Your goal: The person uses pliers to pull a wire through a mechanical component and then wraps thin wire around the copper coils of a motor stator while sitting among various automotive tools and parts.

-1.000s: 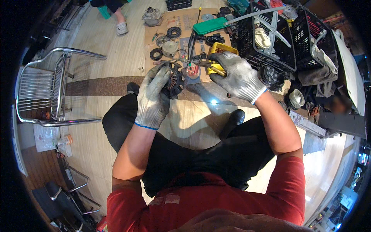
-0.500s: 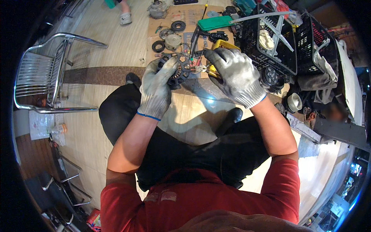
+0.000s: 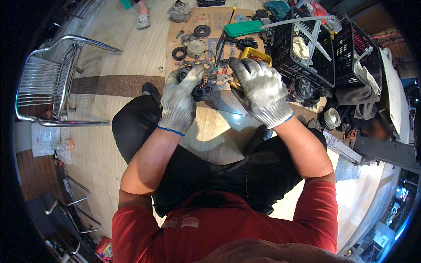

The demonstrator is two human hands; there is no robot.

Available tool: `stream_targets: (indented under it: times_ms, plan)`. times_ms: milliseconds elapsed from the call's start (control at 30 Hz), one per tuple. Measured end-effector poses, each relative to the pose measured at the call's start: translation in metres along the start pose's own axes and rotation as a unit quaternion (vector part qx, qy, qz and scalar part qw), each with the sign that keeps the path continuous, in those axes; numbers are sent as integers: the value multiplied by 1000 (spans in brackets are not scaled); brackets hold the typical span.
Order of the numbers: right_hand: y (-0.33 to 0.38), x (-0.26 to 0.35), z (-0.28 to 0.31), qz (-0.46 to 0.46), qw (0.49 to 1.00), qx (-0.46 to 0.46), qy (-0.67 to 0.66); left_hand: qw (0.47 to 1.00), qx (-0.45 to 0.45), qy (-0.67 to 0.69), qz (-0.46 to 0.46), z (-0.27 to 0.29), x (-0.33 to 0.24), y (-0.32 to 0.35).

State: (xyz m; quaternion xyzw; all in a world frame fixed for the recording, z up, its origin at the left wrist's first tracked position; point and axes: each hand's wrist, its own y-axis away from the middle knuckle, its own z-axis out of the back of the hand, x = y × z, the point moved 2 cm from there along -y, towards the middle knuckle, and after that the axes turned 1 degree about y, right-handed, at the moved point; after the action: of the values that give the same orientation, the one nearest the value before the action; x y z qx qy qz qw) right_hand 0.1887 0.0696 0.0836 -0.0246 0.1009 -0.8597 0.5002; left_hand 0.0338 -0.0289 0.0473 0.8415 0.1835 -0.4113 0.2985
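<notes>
My left hand [image 3: 179,97], in a grey-white work glove with a blue cuff edge, is closed round a motor stator [image 3: 204,84]. The stator is a dark ring with copper-coloured windings and radial teeth; the glove hides its left side. My right hand [image 3: 263,91], gloved alike, grips pliers [image 3: 224,78] with yellow handles. The plier jaws point left and reach the stator's right rim; whether they bite on a wire there is too small to tell. Both hands are raised above the floor between my bent knees.
Ahead, a cardboard sheet [image 3: 214,18] bears black rings, a round metal housing [image 3: 196,48] and a yellow bin [image 3: 256,54]. A green fly swatter [image 3: 243,28] lies beyond. Black crates [image 3: 302,68] stand right, near a white fan wheel [image 3: 333,117]. A metal chair [image 3: 66,83] is left.
My right hand has shifted slightly left and down, bringing the pliers closer against the stator. The left hand has moved only a little, still holding the stator.
</notes>
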Motion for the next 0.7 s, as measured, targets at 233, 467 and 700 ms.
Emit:
stream_targets:
  times_ms: [233,467,700]
  plan:
    - [-1,6,4,-4,1000,-21,-1,1000,21,18,1,3,3,-2]
    - [1,8,2,-7,1000,-3,16,1000,-3,9,-19,3,4,-1]
    - [1,7,-6,-13,999,26,33,999,2,-7,31,4,0,0]
